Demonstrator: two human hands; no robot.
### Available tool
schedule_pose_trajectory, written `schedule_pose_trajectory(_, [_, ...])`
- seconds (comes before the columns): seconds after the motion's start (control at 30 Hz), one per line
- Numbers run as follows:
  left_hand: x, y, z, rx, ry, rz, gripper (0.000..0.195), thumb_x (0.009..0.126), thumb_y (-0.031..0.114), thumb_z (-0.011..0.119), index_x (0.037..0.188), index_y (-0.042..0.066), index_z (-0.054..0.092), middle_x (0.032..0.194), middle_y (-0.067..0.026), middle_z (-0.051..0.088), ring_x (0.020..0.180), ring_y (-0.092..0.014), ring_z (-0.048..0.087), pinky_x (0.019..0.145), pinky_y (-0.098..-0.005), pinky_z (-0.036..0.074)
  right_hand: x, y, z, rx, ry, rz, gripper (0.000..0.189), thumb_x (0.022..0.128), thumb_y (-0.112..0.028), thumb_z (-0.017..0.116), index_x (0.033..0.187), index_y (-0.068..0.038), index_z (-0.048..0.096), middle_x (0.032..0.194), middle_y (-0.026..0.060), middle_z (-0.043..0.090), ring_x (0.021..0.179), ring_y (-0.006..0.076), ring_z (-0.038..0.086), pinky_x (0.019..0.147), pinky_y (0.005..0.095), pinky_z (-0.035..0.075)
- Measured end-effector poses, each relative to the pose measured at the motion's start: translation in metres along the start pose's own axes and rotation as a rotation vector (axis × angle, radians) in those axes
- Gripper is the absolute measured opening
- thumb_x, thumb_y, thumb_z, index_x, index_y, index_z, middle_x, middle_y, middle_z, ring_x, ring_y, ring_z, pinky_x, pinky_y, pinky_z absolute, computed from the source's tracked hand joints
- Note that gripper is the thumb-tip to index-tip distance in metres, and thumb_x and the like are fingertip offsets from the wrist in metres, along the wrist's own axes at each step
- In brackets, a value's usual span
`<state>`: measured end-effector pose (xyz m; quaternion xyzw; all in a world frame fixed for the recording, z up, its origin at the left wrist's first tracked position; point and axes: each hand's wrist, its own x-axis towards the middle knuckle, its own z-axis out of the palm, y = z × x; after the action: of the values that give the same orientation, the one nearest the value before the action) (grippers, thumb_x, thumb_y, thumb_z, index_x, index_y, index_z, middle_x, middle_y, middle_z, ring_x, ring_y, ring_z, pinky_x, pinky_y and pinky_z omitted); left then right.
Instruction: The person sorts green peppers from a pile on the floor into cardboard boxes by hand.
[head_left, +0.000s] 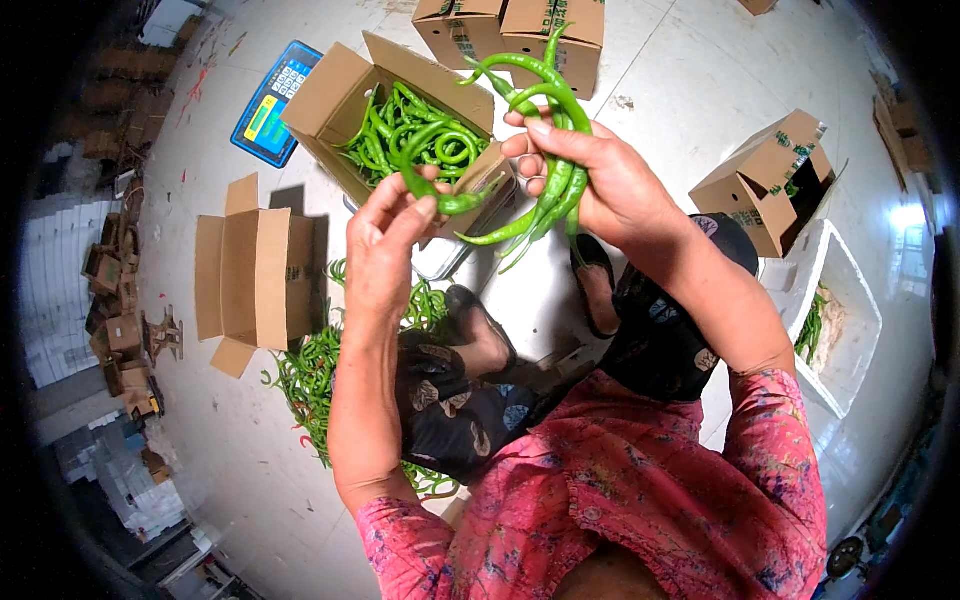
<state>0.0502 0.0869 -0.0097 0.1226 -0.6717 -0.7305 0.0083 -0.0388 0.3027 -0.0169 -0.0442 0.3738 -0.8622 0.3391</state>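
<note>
Several long green chili peppers (561, 176) are bunched in my right hand (615, 169), which is raised at the right of an open cardboard box. Between the thumb and fingers of my left hand (390, 229) is a single curled green chili pepper (450, 202), held over the box's near edge. The open cardboard box (322, 94) has its flaps spread and is largely filled with green chili peppers (420, 135). It stands on the platform of a digital scale (439, 259), whose blue keypad and display unit (274, 105) shows behind the box's left side.
A loose heap of green chilies with some red ones (307, 390) lies left of my legs. Beside it stands an open cardboard box (255, 277). Closed boxes (551, 37) are at the back. On the right are another carton (757, 187) and a white foam box (862, 330) containing chilies.
</note>
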Motion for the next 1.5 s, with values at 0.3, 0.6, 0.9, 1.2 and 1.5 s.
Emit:
schedule_pose_trajectory(0.3, [0.009,0.006,-0.017,-0.019,0.074,0.053,0.04,0.094,0.013,0.059,0.131,0.001,0.055,0.106,-0.0063,0.066,0.085,-0.011,0.058,0.075,-0.0252,0.048,-0.006,-0.008,0.001,0.067,-0.049,0.042,0.031,0.1,-0.014,0.053,0.126,0.002,0.053,0.096,0.0081,0.064,0.079,0.0102,0.059,0.072,0.0241,0.052])
schedule_pose_trajectory(0.6, [0.03,-0.002,-0.048,0.565,0.277,0.315,0.036,0.091,0.008,0.064,0.125,-0.002,0.059,0.111,-0.007,0.065,0.095,-0.013,0.059,0.082,-0.0273,0.048,-0.007,-0.009,-0.003,0.005,-0.004,0.064,0.031,0.1,-0.014,0.052,0.127,0.002,0.052,0.097,0.0088,0.062,0.078,0.0098,0.058,0.07,0.0233,0.052])
schedule_pose_trajectory(0.9, [0.054,-0.019,-0.064,1.318,0.165,0.54,0.04,0.08,-0.002,0.068,0.119,0.007,0.064,0.107,-0.0141,0.066,0.091,-0.023,0.065,0.081,-0.0339,0.053,-0.007,-0.006,0.001,-0.05,0.012,0.092,0.031,0.1,-0.015,0.051,0.126,0.002,0.051,0.097,0.008,0.062,0.078,0.009,0.057,0.07,0.0233,0.052])
schedule_pose_trajectory(1.2, [0.035,-0.001,-0.036,0.654,0.199,0.232,0.028,0.09,0.013,0.066,0.116,0.004,0.067,0.103,-0.01,0.071,0.096,-0.016,0.064,0.087,-0.0304,0.05,-0.006,-0.001,0.001,0.036,0.001,0.048,0.028,0.099,-0.016,0.053,0.12,0.003,0.053,0.096,0.01,0.064,0.084,0.013,0.062,0.072,0.024,0.052])
schedule_pose_trajectory(1.5, [0.006,0.002,0.021,0.314,-0.226,-0.022,0.032,0.093,0.023,0.063,0.116,0.001,0.067,0.099,-0.0038,0.07,0.089,-0.012,0.061,0.084,-0.0273,0.047,0.004,0.013,-0.001,0.281,-0.193,0.056,0.029,0.1,-0.009,0.049,0.126,0.004,0.05,0.105,0.0179,0.065,0.093,0.0234,0.067,0.083,0.0343,0.058])
